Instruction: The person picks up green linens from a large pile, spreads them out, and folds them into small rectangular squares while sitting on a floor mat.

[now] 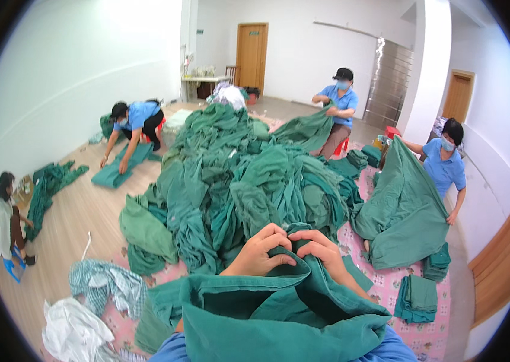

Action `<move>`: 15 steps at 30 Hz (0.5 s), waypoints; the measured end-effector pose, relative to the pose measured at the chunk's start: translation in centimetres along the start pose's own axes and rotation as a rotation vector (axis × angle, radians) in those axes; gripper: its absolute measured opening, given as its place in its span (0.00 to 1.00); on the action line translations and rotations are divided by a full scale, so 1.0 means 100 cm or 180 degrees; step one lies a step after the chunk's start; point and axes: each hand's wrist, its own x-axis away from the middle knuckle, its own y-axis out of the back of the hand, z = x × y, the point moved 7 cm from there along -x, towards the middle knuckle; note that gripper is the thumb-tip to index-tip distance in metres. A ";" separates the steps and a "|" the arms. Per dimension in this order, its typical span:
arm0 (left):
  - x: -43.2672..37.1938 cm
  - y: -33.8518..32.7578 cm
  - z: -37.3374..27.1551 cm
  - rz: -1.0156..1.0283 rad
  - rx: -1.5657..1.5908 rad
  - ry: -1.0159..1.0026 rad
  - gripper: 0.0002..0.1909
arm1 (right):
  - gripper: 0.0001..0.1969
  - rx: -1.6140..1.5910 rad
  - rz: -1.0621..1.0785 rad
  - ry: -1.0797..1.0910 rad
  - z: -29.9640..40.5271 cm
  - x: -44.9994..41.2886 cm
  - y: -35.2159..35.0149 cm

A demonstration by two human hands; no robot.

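A green cloth item (pixel 282 337) with a wide hemmed opening lies over my lap, its near edge sagging towards me. My left hand (pixel 262 251) pinches the far edge of that opening between thumb and fingers. Close beside it, my right hand (pixel 320 253) grips the same edge, with a small bunched fold between the two hands. Just beyond them rises a large heap of crumpled green cloths (pixel 219 181). The lower parts of both forearms are partly hidden by the cloth.
Folded green cloths (pixel 421 294) stand at the right on a pink patterned floor sheet (pixel 436 332). A checked cloth (pixel 110 285) and a white plastic bag (pixel 74 332) lie lower left. Three co-workers in blue shirts handle green cloths around the heap; another person sits far left.
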 end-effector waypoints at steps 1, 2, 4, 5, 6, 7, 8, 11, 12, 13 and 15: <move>0.004 -0.003 0.006 0.0270 0.0071 0.0029 0.14 | 0.05 0.0150 0.0111 -0.0143 -0.005 0.004 -0.005; 0.008 -0.006 0.013 0.0540 0.0150 0.0057 0.13 | 0.04 -0.0292 0.0178 -0.0558 -0.015 0.007 -0.009; 0.023 -0.012 0.044 0.0925 0.1310 0.0736 0.16 | 0.04 0.0015 0.0352 -0.0454 -0.015 0.005 -0.017; 0.035 -0.017 0.063 0.0957 0.2231 0.1300 0.19 | 0.04 0.0353 0.0455 -0.0257 -0.013 0.006 -0.022; 0.048 -0.021 0.083 0.1128 0.2610 0.1803 0.23 | 0.06 0.0268 0.0460 -0.0375 -0.019 0.009 -0.028; 0.058 -0.021 0.100 0.1092 0.2645 0.1836 0.23 | 0.06 0.0247 0.0502 -0.0410 -0.024 0.013 -0.035; 0.070 -0.023 0.120 0.1163 0.2364 0.1921 0.23 | 0.04 0.0048 0.0547 -0.0640 -0.034 0.018 -0.043; 0.099 -0.030 0.163 0.1134 0.2015 0.1789 0.17 | 0.05 -0.0053 0.0871 -0.0900 -0.048 0.029 -0.064; 0.106 -0.032 0.175 0.1093 0.1767 0.2024 0.14 | 0.05 -0.0173 0.0836 -0.1149 -0.055 0.032 -0.065; 0.114 -0.031 0.186 0.1052 0.1512 0.2249 0.11 | 0.05 -0.0288 0.0797 -0.1391 -0.061 0.035 -0.066; 0.121 -0.027 0.186 0.0894 0.2040 0.2403 0.08 | 0.05 -0.0153 0.0761 -0.1498 -0.069 0.036 -0.063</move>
